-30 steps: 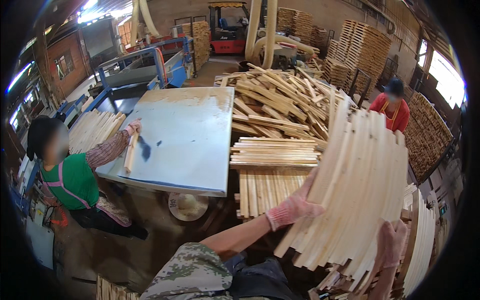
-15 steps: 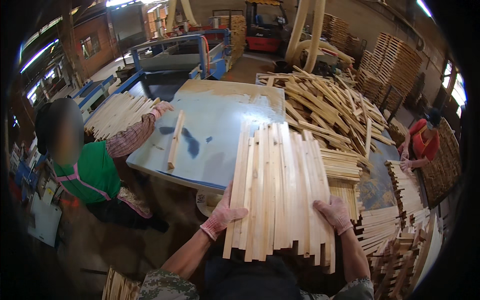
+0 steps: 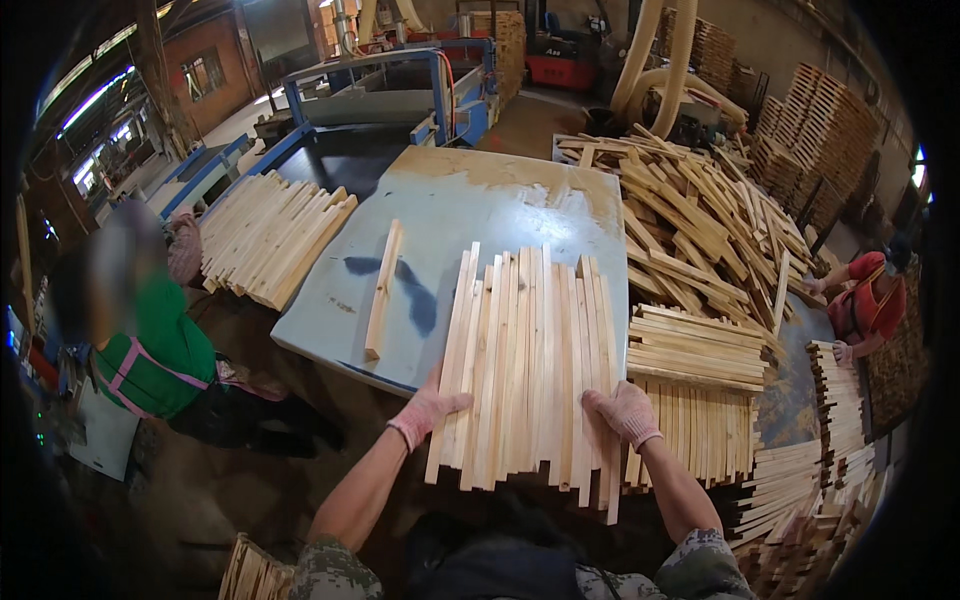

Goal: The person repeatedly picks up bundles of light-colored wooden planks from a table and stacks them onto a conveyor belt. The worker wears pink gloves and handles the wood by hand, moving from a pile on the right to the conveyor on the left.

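A side-by-side batch of pale wooden strips [image 3: 528, 365] is pressed between my hands, its ends uneven. My left hand [image 3: 430, 408], in a pink knit glove, grips the batch's left edge. On the opposite edge, my right hand [image 3: 622, 412], gloved alike, clamps the strips with the thumb over the top. The far part of the batch overlaps the pale worktable [image 3: 500, 195]; from this angle I cannot tell whether it rests there. A single wooden strip [image 3: 384, 290] lies on the tabletop to the left of the batch.
A co-worker in green [image 3: 165, 345] stands left, beside a row of strips [image 3: 270, 235] near a blue-framed machine [image 3: 440, 95]. Right of the table are a loose heap of wood [image 3: 700, 220] and stacked strips [image 3: 695, 350]. Another person in red [image 3: 868, 295] works at far right.
The batch and both my hands have shifted left relative to the table. The green-clad co-worker's arm has drawn back from the tabletop. My view has turned slightly left.
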Available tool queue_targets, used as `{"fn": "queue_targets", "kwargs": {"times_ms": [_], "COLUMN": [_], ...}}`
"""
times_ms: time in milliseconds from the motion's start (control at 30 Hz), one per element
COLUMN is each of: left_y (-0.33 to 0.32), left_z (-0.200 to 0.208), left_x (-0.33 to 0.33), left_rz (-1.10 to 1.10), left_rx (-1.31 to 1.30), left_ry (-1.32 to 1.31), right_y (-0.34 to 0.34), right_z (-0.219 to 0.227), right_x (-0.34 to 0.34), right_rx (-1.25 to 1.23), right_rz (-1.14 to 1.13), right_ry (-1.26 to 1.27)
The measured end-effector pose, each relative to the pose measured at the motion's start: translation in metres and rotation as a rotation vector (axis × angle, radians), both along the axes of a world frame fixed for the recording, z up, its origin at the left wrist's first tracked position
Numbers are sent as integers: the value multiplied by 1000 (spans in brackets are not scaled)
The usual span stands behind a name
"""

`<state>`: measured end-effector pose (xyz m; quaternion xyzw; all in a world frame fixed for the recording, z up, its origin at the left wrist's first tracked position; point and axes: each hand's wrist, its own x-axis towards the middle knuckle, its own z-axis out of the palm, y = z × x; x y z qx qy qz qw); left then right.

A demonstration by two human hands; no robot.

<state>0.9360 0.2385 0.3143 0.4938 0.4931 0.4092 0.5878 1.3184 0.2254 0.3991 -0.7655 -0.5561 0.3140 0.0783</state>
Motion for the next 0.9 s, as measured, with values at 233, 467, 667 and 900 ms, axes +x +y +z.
{"fn": "queue_targets", "kwargs": {"times_ms": [233, 467, 667, 900], "left_y": [138, 172, 213, 284], "left_z": [66, 40, 10, 37], "left_x": [-18, -106, -162, -215], "left_rz": [-198, 390, 202, 246], "left_rx": [-154, 385, -10, -89], "left_ry": [1235, 1191, 786, 1036], "right_y": [90, 134, 177, 248], "right_z": [-14, -33, -23, -28], "right_x": [-33, -55, -129, -240], "right_rx": [43, 82, 55, 25], "right_rz": [-19, -59, -7, -16], "right_ry": [-69, -30, 88, 81]}}
